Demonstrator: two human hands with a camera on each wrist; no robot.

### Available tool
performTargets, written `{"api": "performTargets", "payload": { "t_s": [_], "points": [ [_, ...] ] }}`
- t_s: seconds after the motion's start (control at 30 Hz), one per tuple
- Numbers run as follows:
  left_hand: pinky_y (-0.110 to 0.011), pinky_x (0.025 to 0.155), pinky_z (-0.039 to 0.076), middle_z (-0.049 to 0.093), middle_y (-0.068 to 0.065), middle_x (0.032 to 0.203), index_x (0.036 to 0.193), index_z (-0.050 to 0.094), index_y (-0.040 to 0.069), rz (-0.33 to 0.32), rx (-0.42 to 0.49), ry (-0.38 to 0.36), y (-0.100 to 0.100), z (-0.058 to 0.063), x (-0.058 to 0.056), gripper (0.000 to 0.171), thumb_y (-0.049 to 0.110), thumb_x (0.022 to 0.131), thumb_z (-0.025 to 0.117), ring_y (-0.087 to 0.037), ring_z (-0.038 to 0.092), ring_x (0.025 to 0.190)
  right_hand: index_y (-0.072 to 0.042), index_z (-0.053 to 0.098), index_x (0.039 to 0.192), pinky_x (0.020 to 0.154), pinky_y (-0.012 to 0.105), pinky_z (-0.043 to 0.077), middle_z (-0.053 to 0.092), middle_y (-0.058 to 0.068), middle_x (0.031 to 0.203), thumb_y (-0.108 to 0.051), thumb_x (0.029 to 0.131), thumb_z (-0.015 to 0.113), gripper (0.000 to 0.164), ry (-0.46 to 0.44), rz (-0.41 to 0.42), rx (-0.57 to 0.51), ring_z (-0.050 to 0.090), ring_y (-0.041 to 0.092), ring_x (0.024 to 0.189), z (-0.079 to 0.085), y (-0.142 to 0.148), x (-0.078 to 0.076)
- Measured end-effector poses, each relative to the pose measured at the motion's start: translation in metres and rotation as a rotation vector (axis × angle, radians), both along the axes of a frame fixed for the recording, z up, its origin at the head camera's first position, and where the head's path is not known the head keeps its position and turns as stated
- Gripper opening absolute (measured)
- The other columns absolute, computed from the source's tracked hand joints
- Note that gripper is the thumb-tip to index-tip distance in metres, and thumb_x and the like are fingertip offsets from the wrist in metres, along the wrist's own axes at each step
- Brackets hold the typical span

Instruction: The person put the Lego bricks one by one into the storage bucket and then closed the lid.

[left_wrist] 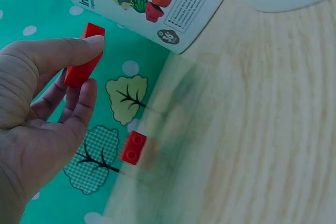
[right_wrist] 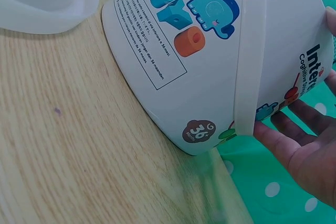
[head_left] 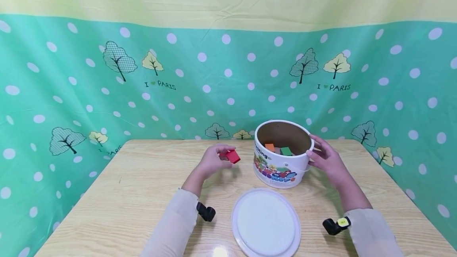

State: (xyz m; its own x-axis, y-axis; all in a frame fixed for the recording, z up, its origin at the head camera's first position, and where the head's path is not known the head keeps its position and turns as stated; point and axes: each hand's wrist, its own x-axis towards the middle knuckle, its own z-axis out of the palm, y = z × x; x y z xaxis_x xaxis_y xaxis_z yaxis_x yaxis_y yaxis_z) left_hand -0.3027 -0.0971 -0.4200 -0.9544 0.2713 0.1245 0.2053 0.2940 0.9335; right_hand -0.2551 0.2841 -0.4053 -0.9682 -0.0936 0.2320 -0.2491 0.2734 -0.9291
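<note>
My left hand (head_left: 215,160) pinches a red block (left_wrist: 84,61) between thumb and fingertips, left of the bucket and above the table. A second red block (left_wrist: 133,148), with round studs on it, lies near the table's back edge in the left wrist view. The white toy bucket (head_left: 276,169) stands uncovered, printed with colourful toy pictures. Inside it show an orange block (head_left: 269,147) and a green block (head_left: 286,151); its floor is mostly hidden. My right hand (head_left: 326,158) holds the bucket's right side at the rim, thumb in front and fingers farther back.
A round white lid (head_left: 265,223) lies on the wooden table (head_left: 118,209) in front of the bucket. Behind the table hangs a green and yellow curtain (head_left: 192,106) with dots and trees. A white strap handle (right_wrist: 249,56) runs down the bucket's side.
</note>
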Motion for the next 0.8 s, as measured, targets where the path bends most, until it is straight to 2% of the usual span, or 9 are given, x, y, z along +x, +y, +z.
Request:
{"api": "performTargets", "payload": {
  "t_s": [0.27,0.47,0.67,0.8],
  "points": [
    [-0.033,0.078,0.057,0.061,-0.007,0.118,0.123,0.068,0.009,-0.013,0.021,0.044,0.005,0.013,-0.002,0.058,-0.010,0.070,0.081,-0.027,0.062,0.096,-0.021,0.023,0.156,0.090,0.041,0.051,0.029,0.026,0.150,-0.030,0.100,0.057,0.066,0.006,0.002,0.000,0.038,0.043,0.130,0.000,0.001,0.000],
    [-0.032,0.082,0.056,0.058,-0.007,0.121,0.123,0.067,0.005,-0.038,0.035,0.063,0.011,0.023,-0.004,0.058,-0.010,0.068,0.082,-0.031,0.062,0.100,-0.021,0.024,0.156,0.089,0.036,0.053,0.030,0.026,0.150,-0.030,0.100,0.057,0.066,0.011,0.001,0.004,0.039,0.043,0.130,0.000,0.002,-0.001],
    [-0.031,0.082,0.057,0.058,-0.007,0.122,0.121,0.069,0.008,-0.057,0.045,0.049,0.016,0.036,-0.003,0.056,-0.009,0.070,0.082,-0.028,0.062,0.101,-0.019,0.023,0.156,0.090,0.042,0.051,0.030,0.026,0.150,-0.029,0.099,0.058,0.067,0.006,0.003,-0.006,0.040,0.039,0.129,0.001,0.000,0.000],
    [-0.033,0.078,0.058,0.059,-0.006,0.121,0.123,0.068,0.010,-0.071,0.041,0.043,0.018,0.045,-0.004,0.054,-0.006,0.073,0.081,-0.026,0.064,0.100,-0.018,0.022,0.156,0.091,0.046,0.050,0.030,0.026,0.150,-0.027,0.100,0.058,0.068,0.001,0.005,-0.016,0.040,0.040,0.129,0.002,-0.001,0.002]
  ]
}}
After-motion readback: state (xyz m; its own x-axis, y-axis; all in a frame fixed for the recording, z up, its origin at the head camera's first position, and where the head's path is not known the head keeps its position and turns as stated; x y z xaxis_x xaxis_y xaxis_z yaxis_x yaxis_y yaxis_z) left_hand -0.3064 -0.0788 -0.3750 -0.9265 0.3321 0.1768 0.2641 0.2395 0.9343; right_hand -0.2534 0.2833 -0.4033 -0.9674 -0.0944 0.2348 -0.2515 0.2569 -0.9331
